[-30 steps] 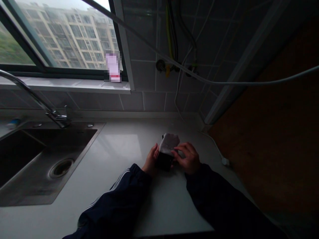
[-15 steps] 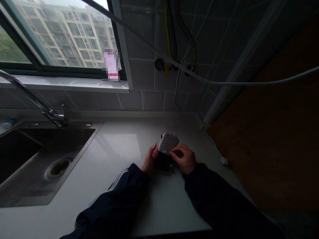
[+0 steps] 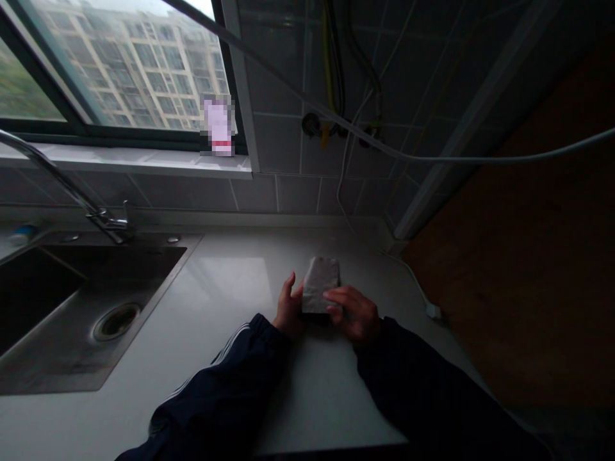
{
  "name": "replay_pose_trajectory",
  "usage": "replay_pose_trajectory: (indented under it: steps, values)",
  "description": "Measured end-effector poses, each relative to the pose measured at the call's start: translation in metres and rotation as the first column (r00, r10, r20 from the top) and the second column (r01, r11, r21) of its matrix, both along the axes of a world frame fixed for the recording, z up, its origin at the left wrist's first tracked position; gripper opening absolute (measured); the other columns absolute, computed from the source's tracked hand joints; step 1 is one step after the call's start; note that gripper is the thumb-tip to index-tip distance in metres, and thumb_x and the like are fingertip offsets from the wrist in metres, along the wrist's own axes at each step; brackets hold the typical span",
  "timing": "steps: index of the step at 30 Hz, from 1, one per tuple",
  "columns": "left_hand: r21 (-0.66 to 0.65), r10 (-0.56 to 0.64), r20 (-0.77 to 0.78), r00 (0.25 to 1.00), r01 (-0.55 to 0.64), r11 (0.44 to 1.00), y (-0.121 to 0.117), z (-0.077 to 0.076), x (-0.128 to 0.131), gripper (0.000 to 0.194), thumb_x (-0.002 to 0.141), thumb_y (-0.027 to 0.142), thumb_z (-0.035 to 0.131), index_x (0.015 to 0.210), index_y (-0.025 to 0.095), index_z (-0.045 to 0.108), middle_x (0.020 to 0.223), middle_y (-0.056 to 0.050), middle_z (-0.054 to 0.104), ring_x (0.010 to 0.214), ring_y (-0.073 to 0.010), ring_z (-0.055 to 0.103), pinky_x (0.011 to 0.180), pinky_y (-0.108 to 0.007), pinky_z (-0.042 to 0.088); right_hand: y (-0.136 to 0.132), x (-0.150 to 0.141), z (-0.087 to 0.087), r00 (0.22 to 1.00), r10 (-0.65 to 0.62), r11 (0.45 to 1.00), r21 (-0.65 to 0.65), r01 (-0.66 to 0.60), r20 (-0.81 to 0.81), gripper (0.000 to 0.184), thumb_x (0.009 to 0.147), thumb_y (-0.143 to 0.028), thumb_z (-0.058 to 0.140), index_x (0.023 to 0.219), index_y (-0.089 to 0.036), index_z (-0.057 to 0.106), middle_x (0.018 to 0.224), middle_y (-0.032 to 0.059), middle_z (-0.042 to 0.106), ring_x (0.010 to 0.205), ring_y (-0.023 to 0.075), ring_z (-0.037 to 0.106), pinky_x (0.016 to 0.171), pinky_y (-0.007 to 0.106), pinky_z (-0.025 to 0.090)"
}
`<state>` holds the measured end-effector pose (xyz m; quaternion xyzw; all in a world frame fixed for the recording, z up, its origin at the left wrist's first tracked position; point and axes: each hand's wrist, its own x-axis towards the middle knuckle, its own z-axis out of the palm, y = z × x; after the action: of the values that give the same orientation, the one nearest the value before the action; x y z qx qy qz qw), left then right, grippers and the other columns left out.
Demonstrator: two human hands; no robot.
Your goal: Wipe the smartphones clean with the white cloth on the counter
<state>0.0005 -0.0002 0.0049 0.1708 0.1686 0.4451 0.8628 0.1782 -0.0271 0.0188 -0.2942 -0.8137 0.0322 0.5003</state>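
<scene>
Above the white counter (image 3: 230, 358), my left hand (image 3: 290, 308) holds a dark flat object (image 3: 317, 318) from its left side, thumb raised and fingers mostly hidden beneath. A light grey cloth (image 3: 321, 282) lies spread over the dark object, leaving only a strip of its near edge showing. My right hand (image 3: 354, 314) pinches the cloth near its lower right side, fingers bent together. What the dark object is cannot be made out in the dim light.
A steel sink (image 3: 158, 301) with a chrome faucet (image 3: 108, 218) is at the left. Behind the counter, a tiled wall carries hanging cables (image 3: 336, 77). A white cable (image 3: 442, 159) crosses the view, a white plug (image 3: 433, 311) lies at the right, and a brown panel (image 3: 519, 256) stands beyond.
The grey cloth has come down toward me and now covers most of the dark object's face. My right hand has moved slightly down, and the left thumb has lifted away.
</scene>
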Motion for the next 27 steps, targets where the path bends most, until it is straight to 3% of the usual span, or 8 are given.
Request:
replay_pose_trajectory:
  steps: [2, 6, 9, 13, 18, 22, 27]
  values:
    - [-0.001, -0.038, 0.017, 0.999, 0.038, 0.999, 0.0, -0.001, 0.001, 0.075, 0.093, 0.065, 0.048, 0.151, 0.017, 0.047, 0.12, -0.016, 0.072, 0.105, -0.0329, 0.071, 0.094, -0.044, 0.052, 0.008, 0.006, 0.002, 0.997, -0.064, 0.997, 0.05, 0.062, 0.033, 0.03, 0.099, -0.019, 0.057, 0.127, -0.02, 0.067, 0.12, 0.0134, 0.074, 0.114, 0.0251, 0.07, 0.095, 0.043, 0.06]
    - [0.019, -0.068, 0.022, 0.997, 0.067, 0.998, -0.001, -0.002, 0.002, 0.076, 0.095, 0.065, 0.045, 0.153, 0.016, 0.045, 0.123, -0.017, 0.071, 0.109, -0.0337, 0.07, 0.097, -0.045, 0.05, 0.018, 0.011, -0.006, 0.975, -0.031, 0.999, 0.051, 0.02, 0.22, 0.043, 0.099, -0.022, 0.054, 0.142, -0.012, 0.058, 0.145, 0.0182, 0.061, 0.145, 0.0304, 0.047, 0.113, 0.053, 0.048]
    - [0.018, -0.065, 0.001, 0.998, 0.065, 0.998, -0.001, -0.003, 0.001, 0.076, 0.095, 0.064, 0.044, 0.152, 0.014, 0.046, 0.125, -0.017, 0.071, 0.113, -0.0348, 0.069, 0.1, -0.045, 0.049, 0.017, 0.008, -0.017, 0.919, 0.0, 1.0, -0.01, 0.004, 0.393, 0.051, 0.102, -0.033, 0.051, 0.148, -0.011, 0.051, 0.157, 0.0179, 0.048, 0.155, 0.0325, 0.03, 0.12, 0.059, 0.037]
    - [-0.005, -0.077, -0.017, 0.997, 0.077, 0.997, -0.001, -0.005, -0.001, 0.076, 0.095, 0.065, 0.044, 0.152, 0.015, 0.046, 0.126, -0.016, 0.072, 0.116, -0.0346, 0.068, 0.104, -0.045, 0.046, 0.014, 0.002, -0.026, 0.843, -0.035, 0.995, -0.059, 0.078, 0.537, 0.069, 0.101, -0.054, 0.051, 0.156, -0.014, 0.042, 0.165, 0.0176, 0.034, 0.158, 0.0385, 0.017, 0.12, 0.066, 0.03]
    - [-0.024, -0.108, -0.015, 0.994, 0.107, 0.994, -0.001, -0.007, -0.003, 0.076, 0.096, 0.066, 0.042, 0.152, 0.014, 0.047, 0.121, -0.016, 0.074, 0.116, -0.0352, 0.068, 0.107, -0.048, 0.044, 0.008, -0.008, -0.031, 0.815, -0.071, 0.987, -0.077, 0.141, 0.574, 0.084, 0.099, -0.067, 0.045, 0.161, -0.012, 0.031, 0.168, 0.0215, 0.022, 0.157, 0.0445, 0.012, 0.116, 0.072, 0.032]
    - [-0.102, -0.13, 0.002, 0.991, 0.13, 0.986, 0.002, -0.011, -0.006, 0.078, 0.094, 0.07, 0.043, 0.149, 0.015, 0.049, 0.114, -0.015, 0.076, 0.112, -0.0354, 0.071, 0.106, -0.049, 0.045, -0.001, -0.016, -0.03, 0.829, -0.055, 0.99, -0.078, 0.118, 0.557, 0.09, 0.098, -0.072, 0.04, 0.162, -0.01, 0.026, 0.168, 0.0217, 0.022, 0.157, 0.043, 0.013, 0.118, 0.07, 0.031]
    - [-0.094, -0.079, 0.033, 0.996, 0.082, 0.992, 0.004, -0.013, -0.006, 0.082, 0.093, 0.072, 0.042, 0.149, 0.012, 0.048, 0.119, -0.018, 0.074, 0.113, -0.0361, 0.07, 0.105, -0.048, 0.046, 0.005, -0.01, -0.028, 0.893, -0.027, 0.999, -0.016, 0.038, 0.449, 0.074, 0.105, -0.058, 0.035, 0.16, -0.008, 0.031, 0.165, 0.0194, 0.033, 0.158, 0.0336, 0.02, 0.123, 0.059, 0.032]
